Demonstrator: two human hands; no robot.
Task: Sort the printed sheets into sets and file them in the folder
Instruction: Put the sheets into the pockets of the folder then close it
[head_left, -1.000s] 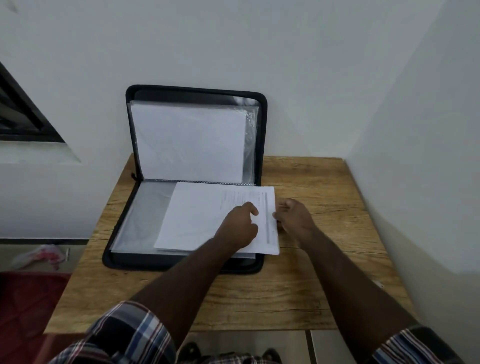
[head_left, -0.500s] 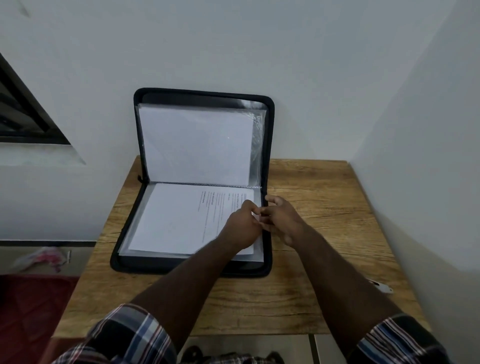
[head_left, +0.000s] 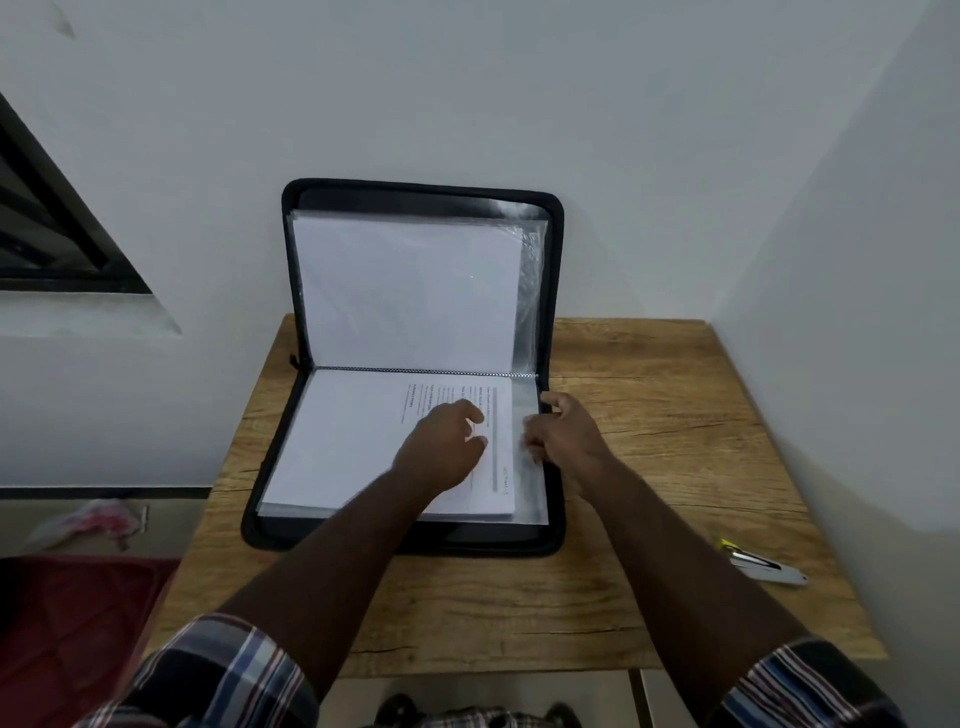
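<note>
A black zip folder (head_left: 554, 291) stands open on the wooden table (head_left: 675, 415), its upper half leaning on the wall and its lower half lying flat. A set of printed sheets (head_left: 353, 441) lies in the lower half, inside a clear plastic sleeve (head_left: 531, 491). My left hand (head_left: 441, 452) is on the sheets near their right end, fingers curled and pinching the paper. My right hand (head_left: 566, 441) grips the sleeve's right edge just beside it. Another white set (head_left: 405, 291) fills the sleeve in the upper half.
A small grey and yellow stapler (head_left: 763, 566) lies near the table's right edge. White walls close in behind and to the right. A dark window frame (head_left: 52, 234) is at left, with a red surface (head_left: 67, 623) and a plastic bag (head_left: 88, 519) on the floor.
The printed sheets, which stuck out past the folder's right side, have slid left into the lower sleeve. Both hands moved left with them and now sit at the sleeve's right edge.
</note>
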